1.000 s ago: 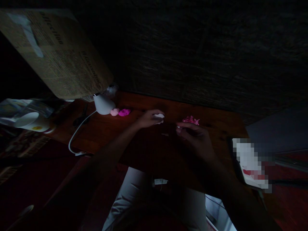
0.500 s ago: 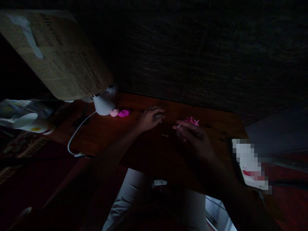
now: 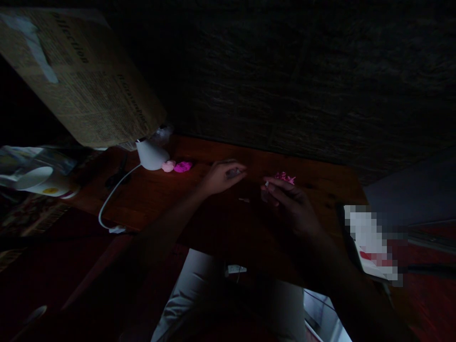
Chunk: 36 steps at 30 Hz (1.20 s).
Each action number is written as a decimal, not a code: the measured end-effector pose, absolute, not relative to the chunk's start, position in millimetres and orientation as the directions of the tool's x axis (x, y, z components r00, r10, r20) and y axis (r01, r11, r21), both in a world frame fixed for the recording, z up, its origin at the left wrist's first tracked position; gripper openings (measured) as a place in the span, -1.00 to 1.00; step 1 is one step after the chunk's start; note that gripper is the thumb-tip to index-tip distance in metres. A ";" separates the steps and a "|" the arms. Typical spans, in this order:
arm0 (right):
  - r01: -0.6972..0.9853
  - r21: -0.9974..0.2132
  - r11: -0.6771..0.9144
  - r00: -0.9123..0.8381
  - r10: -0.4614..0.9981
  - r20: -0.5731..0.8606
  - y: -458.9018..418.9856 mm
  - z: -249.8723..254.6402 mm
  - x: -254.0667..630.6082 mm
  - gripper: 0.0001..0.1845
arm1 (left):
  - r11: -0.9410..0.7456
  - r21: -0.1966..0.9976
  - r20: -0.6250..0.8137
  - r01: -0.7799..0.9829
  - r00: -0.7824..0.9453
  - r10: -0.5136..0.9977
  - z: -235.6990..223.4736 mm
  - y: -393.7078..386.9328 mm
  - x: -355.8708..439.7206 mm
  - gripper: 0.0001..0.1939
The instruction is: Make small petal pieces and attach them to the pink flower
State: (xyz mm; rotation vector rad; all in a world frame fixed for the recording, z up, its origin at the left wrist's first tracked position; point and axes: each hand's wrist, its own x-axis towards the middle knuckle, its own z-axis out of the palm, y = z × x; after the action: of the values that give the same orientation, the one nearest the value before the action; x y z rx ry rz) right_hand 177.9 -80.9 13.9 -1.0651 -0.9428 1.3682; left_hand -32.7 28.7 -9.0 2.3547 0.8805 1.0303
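In the head view my left hand [image 3: 221, 178] is over the wooden table, its fingers curled round a small, pale, see-through thing [image 3: 233, 172] that is too dark to name. Across from it, my right hand [image 3: 290, 202] pinches a small white piece [image 3: 267, 184] between thumb and fingertips. Just behind the right fingers lies a heap of small pink pieces [image 3: 285, 177]. A thin pale scrap [image 3: 244, 200] rests on the table between and below the hands. To the left sit a light pink lump [image 3: 168, 166] and a magenta lump [image 3: 183, 166], both clay-like.
A lamp with a white base [image 3: 151, 156] and newsprint shade [image 3: 96, 85] stands at left, its white cord [image 3: 107, 204] running over the table edge. Farther left are a white paper cup [image 3: 46, 183] lying tilted and dark scissors-like handles [image 3: 116, 179]. A partly pixelated device [image 3: 370, 242] lies right.
My right fingers have shifted slightly right and turned the white piece. My left hand stays nearly in place, its fingertips a little farther right.
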 end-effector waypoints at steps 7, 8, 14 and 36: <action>-0.215 -0.974 -0.076 0.057 0.994 -0.090 -81.6 10.3 176.4 -0.71 | -0.341 0.727 0.098 0.596 0.401 0.911 -25.7 47.3 -44.3 -0.64; -0.178 -0.982 -0.060 0.066 0.995 -0.072 -81.6 10.0 176.4 -0.70 | -0.322 0.767 0.076 0.554 0.421 0.904 -26.4 47.0 -43.9 -0.66; 0.096 -0.994 0.055 0.071 0.996 0.062 -84.1 7.5 176.4 -0.69 | -0.110 0.971 -0.016 0.211 0.522 0.853 -7.9 35.8 -38.8 -0.66; 0.483 -0.832 0.273 0.003 0.950 0.313 -87.6 -0.2 177.8 -0.75 | 0.084 0.994 -0.024 -0.067 0.624 0.781 2.1 2.1 -10.7 -0.61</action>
State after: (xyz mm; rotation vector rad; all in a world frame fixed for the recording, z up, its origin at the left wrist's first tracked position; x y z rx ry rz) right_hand 177.8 -87.6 -0.2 -1.3462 -1.6234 0.6369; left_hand -10.7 2.1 2.1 1.3483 0.6715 0.7092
